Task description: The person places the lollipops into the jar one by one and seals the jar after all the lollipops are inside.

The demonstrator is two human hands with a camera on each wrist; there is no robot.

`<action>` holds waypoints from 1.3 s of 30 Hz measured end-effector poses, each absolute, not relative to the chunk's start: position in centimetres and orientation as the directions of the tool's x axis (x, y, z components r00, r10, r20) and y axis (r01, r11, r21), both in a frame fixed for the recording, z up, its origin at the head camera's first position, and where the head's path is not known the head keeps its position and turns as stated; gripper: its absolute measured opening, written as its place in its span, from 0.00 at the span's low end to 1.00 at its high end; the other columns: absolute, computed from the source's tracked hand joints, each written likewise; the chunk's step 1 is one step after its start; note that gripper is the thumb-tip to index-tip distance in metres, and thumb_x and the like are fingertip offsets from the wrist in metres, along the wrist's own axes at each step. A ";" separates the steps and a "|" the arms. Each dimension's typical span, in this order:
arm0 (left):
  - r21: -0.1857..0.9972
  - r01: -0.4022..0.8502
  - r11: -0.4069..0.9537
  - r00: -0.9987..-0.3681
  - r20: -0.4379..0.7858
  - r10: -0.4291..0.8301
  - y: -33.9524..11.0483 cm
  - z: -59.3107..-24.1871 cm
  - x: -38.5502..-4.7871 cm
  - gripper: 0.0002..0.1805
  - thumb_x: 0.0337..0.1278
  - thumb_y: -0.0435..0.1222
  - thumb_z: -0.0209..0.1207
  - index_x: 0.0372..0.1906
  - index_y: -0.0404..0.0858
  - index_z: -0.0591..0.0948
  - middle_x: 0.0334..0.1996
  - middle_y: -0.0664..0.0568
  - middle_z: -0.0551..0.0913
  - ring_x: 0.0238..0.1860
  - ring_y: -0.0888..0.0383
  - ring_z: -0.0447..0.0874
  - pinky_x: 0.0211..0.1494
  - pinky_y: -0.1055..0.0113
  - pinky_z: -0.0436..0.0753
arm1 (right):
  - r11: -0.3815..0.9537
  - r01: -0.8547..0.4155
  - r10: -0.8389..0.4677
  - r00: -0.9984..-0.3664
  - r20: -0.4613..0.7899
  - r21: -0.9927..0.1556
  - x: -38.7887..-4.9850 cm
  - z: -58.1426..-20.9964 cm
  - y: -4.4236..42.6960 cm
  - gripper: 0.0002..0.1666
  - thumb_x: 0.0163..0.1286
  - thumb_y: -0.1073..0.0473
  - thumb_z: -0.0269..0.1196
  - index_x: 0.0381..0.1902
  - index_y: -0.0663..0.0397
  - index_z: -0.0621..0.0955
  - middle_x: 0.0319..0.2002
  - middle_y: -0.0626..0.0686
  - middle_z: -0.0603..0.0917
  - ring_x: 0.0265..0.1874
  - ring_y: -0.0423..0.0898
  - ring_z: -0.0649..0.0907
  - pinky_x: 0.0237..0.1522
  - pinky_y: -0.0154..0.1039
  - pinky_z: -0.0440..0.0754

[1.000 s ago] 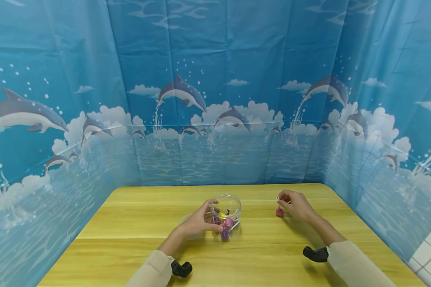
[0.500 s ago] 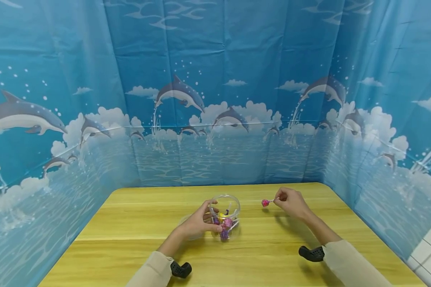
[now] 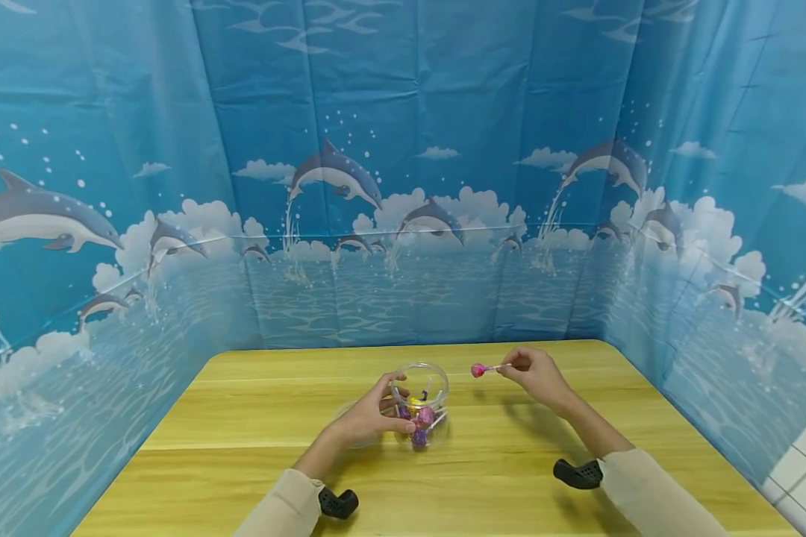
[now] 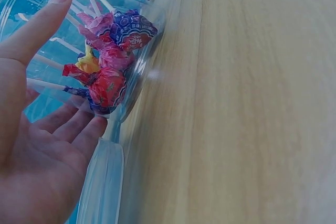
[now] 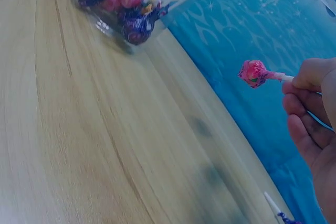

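A clear round jar [image 3: 422, 384] stands on the table with several wrapped lollipops [image 4: 107, 74] in it, pink, red, purple and yellow, their white sticks pointing various ways. My left hand [image 3: 371, 418] holds the jar from its left side, thumb on the near wall and fingers round the far side. To the right of the jar and above the table, my right hand [image 3: 536, 379] pinches the stick end of a pink lollipop [image 5: 253, 74]. Its wrapped head points left toward the jar, with the stick nearly level.
A clear lid [image 4: 101, 182] lies left of the jar, partly hidden under my left hand in the head view. Another lollipop [image 5: 286, 217] shows at the lower edge of the right wrist view. The wooden table [image 3: 242, 477] meets a blue dolphin curtain [image 3: 403, 291] behind.
My right hand has raised the pink lollipop and moved it left toward the jar. The lollipop has swung from hanging down to nearly level. My left hand stays on the jar.
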State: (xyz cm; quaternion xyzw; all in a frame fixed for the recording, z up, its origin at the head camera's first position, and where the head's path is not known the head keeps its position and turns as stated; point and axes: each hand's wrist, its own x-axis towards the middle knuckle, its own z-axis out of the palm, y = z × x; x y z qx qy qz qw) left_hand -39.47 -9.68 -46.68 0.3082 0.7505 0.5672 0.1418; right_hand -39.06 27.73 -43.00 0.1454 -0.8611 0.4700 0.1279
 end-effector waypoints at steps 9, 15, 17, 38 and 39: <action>0.940 0.302 0.162 -0.765 0.137 0.629 -9.7 -46.8 -39.6 0.45 0.62 0.40 0.73 0.78 0.49 0.60 0.70 0.37 0.69 0.71 0.45 0.69 0.71 0.48 0.71 | 0.421 -0.397 -0.154 -0.917 0.367 -0.815 -38.3 -41.7 26.3 0.12 0.75 0.56 0.68 0.45 0.60 0.82 0.41 0.53 0.89 0.41 0.47 0.87 0.43 0.41 0.83; 0.937 0.309 0.163 -0.762 0.141 0.632 -9.8 -46.8 -39.6 0.46 0.61 0.40 0.73 0.78 0.49 0.59 0.69 0.36 0.69 0.71 0.44 0.69 0.71 0.48 0.71 | 0.330 -0.436 -0.176 -0.900 0.399 -0.837 -37.7 -40.7 24.9 0.11 0.76 0.58 0.66 0.45 0.63 0.82 0.41 0.56 0.89 0.41 0.48 0.87 0.43 0.41 0.84; 0.936 0.311 0.163 -0.761 0.143 0.633 -9.7 -46.8 -39.5 0.46 0.61 0.41 0.73 0.78 0.48 0.59 0.69 0.36 0.69 0.71 0.44 0.69 0.71 0.48 0.70 | 0.304 -0.451 -0.184 -0.892 0.413 -0.839 -37.7 -40.5 24.5 0.11 0.76 0.59 0.66 0.44 0.64 0.82 0.41 0.57 0.89 0.41 0.49 0.87 0.43 0.40 0.84; 0.935 0.309 0.171 -0.770 0.140 0.623 -9.6 -46.7 -39.5 0.44 0.62 0.41 0.73 0.77 0.49 0.60 0.69 0.40 0.70 0.73 0.44 0.67 0.72 0.47 0.69 | 0.239 -0.530 -0.300 -0.837 0.457 -0.814 -37.0 -39.1 20.1 0.06 0.76 0.61 0.66 0.42 0.60 0.82 0.40 0.55 0.89 0.39 0.50 0.88 0.40 0.41 0.85; 0.936 0.309 0.171 -0.770 0.140 0.623 -9.6 -46.7 -39.5 0.44 0.62 0.41 0.73 0.77 0.49 0.60 0.68 0.41 0.71 0.73 0.45 0.67 0.72 0.48 0.69 | 0.242 -0.534 -0.310 -0.834 0.457 -0.810 -37.0 -39.1 19.9 0.07 0.76 0.61 0.66 0.42 0.61 0.82 0.40 0.55 0.89 0.39 0.50 0.88 0.40 0.41 0.85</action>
